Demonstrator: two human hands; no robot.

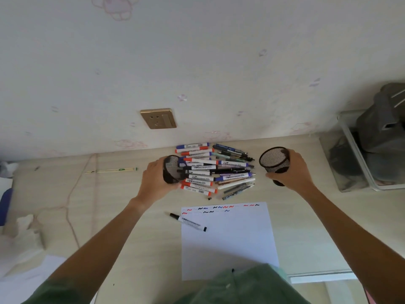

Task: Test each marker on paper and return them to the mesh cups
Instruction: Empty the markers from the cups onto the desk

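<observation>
- While both mesh cups sit tilted and empty, the left hand (153, 178) grips 1 cup (172, 170) against the marker pile (210, 172); the right hand (289, 172) grips the other cup (275, 162), held apart.
- 1 black marker (188, 222) lies across the paper's (230, 242) left edge.
- Risk: loose markers could roll off the worktop (109, 216).
- Risk: tested and untested markers lie mixed, so some may be missed.

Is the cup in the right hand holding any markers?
No: the mesh cup gripped by the right hand is tipped toward the camera and shows only bare mesh inside, while the markers lie piled on the desk.
</observation>
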